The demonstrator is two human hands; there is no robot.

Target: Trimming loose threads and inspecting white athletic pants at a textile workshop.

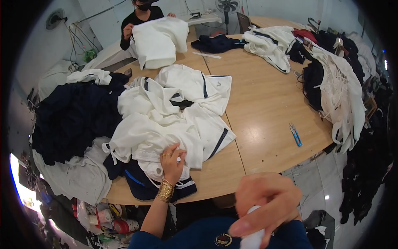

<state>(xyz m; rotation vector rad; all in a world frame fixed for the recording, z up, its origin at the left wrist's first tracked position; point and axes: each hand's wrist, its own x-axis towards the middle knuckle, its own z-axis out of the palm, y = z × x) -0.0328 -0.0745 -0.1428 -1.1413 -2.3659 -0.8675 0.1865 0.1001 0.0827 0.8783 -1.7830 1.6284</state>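
My left hand, with rings and a gold bracelet, lies curled on a heap of white garments with dark navy stripes. A small white round piece shows between its fingers; its kind is unclear. Close to the camera, over the table's near edge, my right hand is closed around a white tube-like thing, blurred and partly hidden by the fingers. A gathered white waistband lies beside my left hand, and a navy garment pokes out from under the heap.
Blue-handled thread snips lie on the wooden table at the right. Piles of navy cloth and white clothes flank it. Across the table a person in black holds up a white garment. Shelved containers stand below the near edge.
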